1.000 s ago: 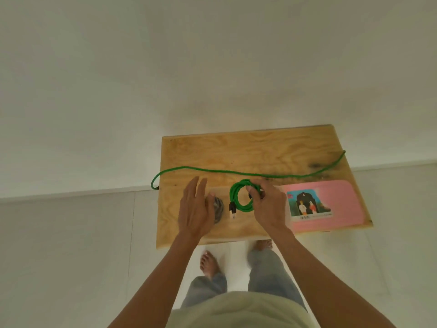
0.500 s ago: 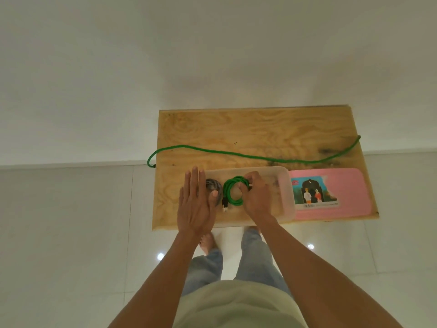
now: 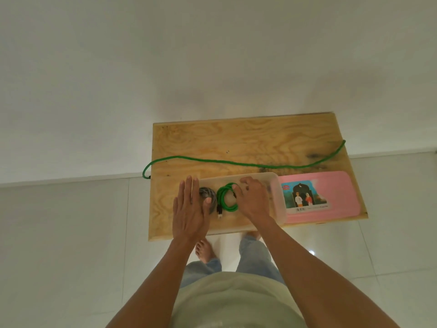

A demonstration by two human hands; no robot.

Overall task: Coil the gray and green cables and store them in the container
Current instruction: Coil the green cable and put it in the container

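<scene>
Green cable coil (image 3: 227, 197) (pinched by the right hand (image 3: 251, 200)) sits in the container (image 3: 277, 197) beside the gray coil (image 3: 206, 193); left hand (image 3: 190, 209) lies flat. Nearly finished.

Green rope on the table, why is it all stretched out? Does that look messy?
Yes, a bit. The long green rope lies uncoiled across the table, its left end looping past the edge. The green coil and gray coil already sit in the container.
</scene>
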